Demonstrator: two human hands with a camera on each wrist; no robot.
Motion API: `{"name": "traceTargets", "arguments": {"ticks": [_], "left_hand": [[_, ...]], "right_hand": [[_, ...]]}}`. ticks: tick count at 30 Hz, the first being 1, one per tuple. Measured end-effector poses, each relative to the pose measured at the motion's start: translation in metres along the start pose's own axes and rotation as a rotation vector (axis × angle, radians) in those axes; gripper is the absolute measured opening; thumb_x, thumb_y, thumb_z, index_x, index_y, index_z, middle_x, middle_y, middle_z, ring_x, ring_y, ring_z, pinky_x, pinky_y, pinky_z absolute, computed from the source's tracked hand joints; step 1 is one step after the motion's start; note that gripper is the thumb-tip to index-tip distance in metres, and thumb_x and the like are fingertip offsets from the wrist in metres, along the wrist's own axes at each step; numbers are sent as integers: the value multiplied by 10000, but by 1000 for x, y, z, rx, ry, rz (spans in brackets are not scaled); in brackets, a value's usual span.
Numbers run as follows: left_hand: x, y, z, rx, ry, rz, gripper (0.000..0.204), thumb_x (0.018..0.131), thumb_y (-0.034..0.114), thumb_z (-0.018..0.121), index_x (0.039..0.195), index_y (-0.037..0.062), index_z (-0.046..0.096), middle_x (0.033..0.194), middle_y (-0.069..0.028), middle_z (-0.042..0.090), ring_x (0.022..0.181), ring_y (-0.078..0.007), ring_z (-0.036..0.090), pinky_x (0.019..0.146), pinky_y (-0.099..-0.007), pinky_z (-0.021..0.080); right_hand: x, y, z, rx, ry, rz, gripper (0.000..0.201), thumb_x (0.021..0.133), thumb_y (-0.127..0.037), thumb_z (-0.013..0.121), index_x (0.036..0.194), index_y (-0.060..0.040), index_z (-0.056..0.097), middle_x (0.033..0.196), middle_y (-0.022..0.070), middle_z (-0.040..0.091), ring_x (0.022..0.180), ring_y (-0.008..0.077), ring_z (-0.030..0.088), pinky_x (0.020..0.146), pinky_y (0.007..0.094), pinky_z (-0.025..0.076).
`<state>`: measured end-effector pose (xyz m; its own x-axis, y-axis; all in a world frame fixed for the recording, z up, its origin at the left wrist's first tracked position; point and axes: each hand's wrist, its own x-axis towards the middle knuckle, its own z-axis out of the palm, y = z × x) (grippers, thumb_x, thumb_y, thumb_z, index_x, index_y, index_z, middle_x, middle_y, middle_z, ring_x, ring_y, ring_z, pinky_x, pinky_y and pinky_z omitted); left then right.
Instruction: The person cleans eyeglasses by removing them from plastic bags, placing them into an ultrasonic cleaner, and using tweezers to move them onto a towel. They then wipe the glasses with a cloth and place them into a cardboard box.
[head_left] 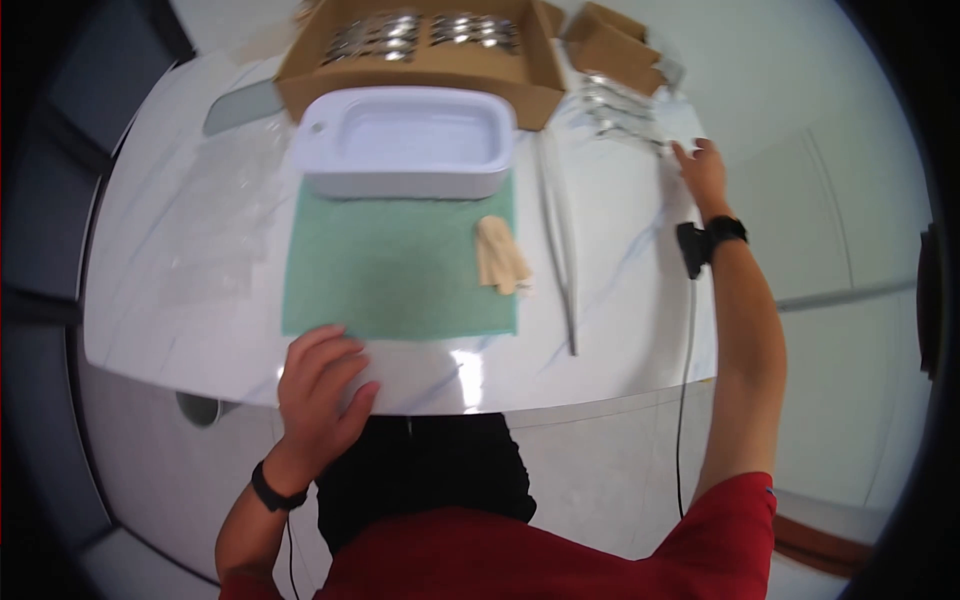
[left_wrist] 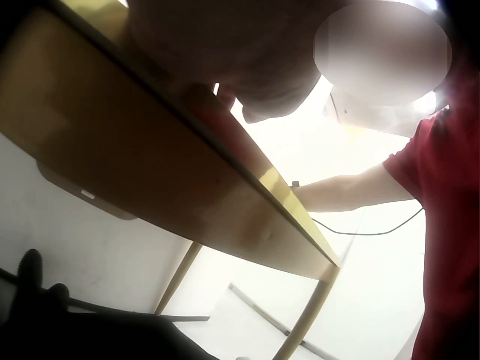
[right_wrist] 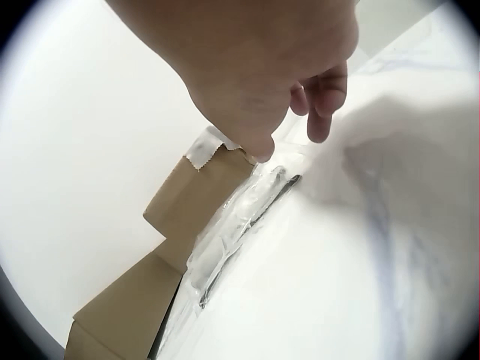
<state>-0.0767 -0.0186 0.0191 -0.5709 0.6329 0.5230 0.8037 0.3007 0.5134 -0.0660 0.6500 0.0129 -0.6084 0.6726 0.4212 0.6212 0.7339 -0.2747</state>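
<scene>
At the table's near edge, the left hand (head_left: 325, 385) rests with relaxed fingers beside the lower left corner of a green mat (head_left: 390, 265); it holds nothing. The right hand (head_left: 704, 172) is at the table's right side, close to several clear-wrapped metal utensils (head_left: 620, 108). In the right wrist view the right hand (right_wrist: 262, 75) hangs over the wrapped utensils (right_wrist: 244, 225), fingers loosely bent, with nothing seen in them. A white basin (head_left: 410, 140) stands across the mat's back part. On the mat's right side lies a beige cloth-like item (head_left: 500, 255).
A large cardboard box (head_left: 425, 65) with rows of wrapped metal utensils stands behind the basin. A smaller open box (head_left: 610, 48) is at the back right. Clear bags (head_left: 220, 210) lie on the left. A long thin clear-wrapped item (head_left: 560, 240) lies right of the mat.
</scene>
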Motion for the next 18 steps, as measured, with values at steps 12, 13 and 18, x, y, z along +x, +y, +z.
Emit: {"name": "traceTargets", "arguments": {"ticks": [12, 13, 18], "left_hand": [[-7, -1, 0, -71, 60, -23, 249, 758, 47, 807, 976, 30, 686, 1052, -102, 699, 1098, -355, 655, 882, -438, 556], [-7, -1, 2, -69, 71, -14, 243, 758, 45, 807, 968, 29, 685, 1044, -101, 700, 1093, -355, 658, 876, -438, 558], [-10, -6, 8, -92, 126, 17, 232, 764, 55, 808, 955, 33, 679, 1028, -97, 694, 1081, -346, 659, 865, -424, 554]], "right_hand": [[-182, -210, -139, 471, -265, -518, 210, 929, -84, 753, 1125, -22, 712, 927, 24, 695, 666, 83, 558, 586, 233, 451], [-201, -230, -146, 477, -334, -578, 209, 907, -81, 769, 1103, -35, 715, 935, 38, 700, 660, 99, 574, 583, 245, 464], [-245, -277, -129, 279, -341, -756, 354, 820, -172, 818, 1131, -47, 705, 1013, 139, 686, 909, 340, 680, 778, 429, 556]]}}
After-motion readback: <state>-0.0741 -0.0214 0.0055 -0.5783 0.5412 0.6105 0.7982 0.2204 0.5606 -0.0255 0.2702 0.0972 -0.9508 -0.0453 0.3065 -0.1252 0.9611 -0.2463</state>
